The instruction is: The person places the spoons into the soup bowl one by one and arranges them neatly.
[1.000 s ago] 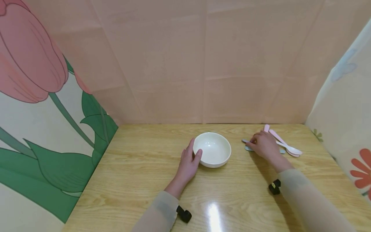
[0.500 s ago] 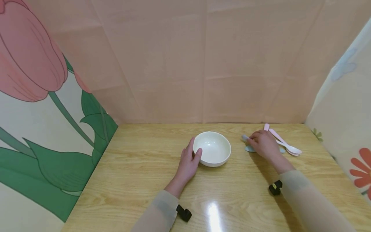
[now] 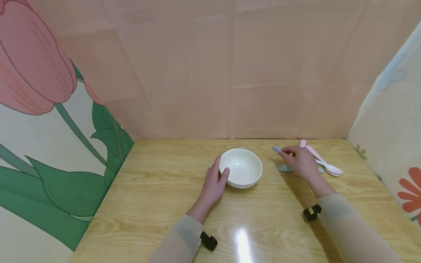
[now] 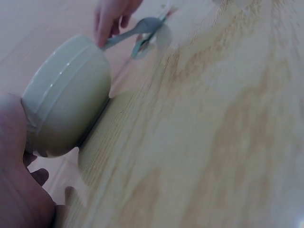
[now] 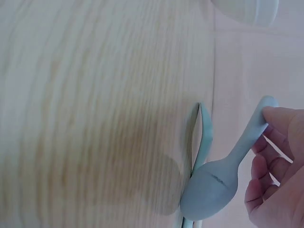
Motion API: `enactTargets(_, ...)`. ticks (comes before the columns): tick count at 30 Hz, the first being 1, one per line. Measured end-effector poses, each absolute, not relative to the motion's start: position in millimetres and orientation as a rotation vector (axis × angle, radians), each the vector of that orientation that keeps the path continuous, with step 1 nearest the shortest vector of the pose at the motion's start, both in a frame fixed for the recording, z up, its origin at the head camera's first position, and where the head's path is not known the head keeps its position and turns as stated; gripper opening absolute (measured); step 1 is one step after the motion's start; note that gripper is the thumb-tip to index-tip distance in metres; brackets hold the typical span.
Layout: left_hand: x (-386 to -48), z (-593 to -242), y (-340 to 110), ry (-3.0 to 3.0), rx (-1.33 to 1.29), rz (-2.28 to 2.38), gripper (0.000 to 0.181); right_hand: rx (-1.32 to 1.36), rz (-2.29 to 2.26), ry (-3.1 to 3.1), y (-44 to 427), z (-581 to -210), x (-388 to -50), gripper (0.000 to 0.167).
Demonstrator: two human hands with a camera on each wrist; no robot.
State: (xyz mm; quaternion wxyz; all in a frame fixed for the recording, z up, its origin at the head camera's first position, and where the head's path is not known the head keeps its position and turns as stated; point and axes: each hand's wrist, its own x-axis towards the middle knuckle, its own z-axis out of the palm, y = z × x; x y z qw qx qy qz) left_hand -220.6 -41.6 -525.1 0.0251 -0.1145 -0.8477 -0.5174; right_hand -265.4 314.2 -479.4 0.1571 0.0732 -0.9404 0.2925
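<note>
A white bowl stands upright on the wooden table; my left hand holds its left side, thumb near the rim and fingers along the outer wall. To the right, my right hand pinches a blue-grey spoon by the end of its handle. That spoon is tilted, handle up, with its scoop low at the table in the right wrist view. Beneath the hand lies a second, light blue utensil, its middle hidden by the hand in the head view. In the left wrist view the bowl partly blocks the held spoon's handle.
Pink-handled spoons with pale scoops lie crossed right of my right hand. A pinkish cloth wall rises at the table's back edge. Printed panels stand at both sides, one with a tulip.
The blue-grey spoon's handle end has risen off the table in my right hand's fingers, tilting upward. My left hand and the bowl have stayed in place.
</note>
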Motion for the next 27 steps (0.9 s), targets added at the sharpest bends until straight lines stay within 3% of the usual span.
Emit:
enactTargets(5, -221, -526, -42, -2.615, -0.362, -1.601, 0.076, 0.141, 0.889, -2.717, 312, -478, -265, 0.040)
enactTargets(27, -222, -527, -42, -2.624, -0.357, -1.587, 0.076, 0.059, 1.199, -2.658, 302, -473, -265, 0.047)
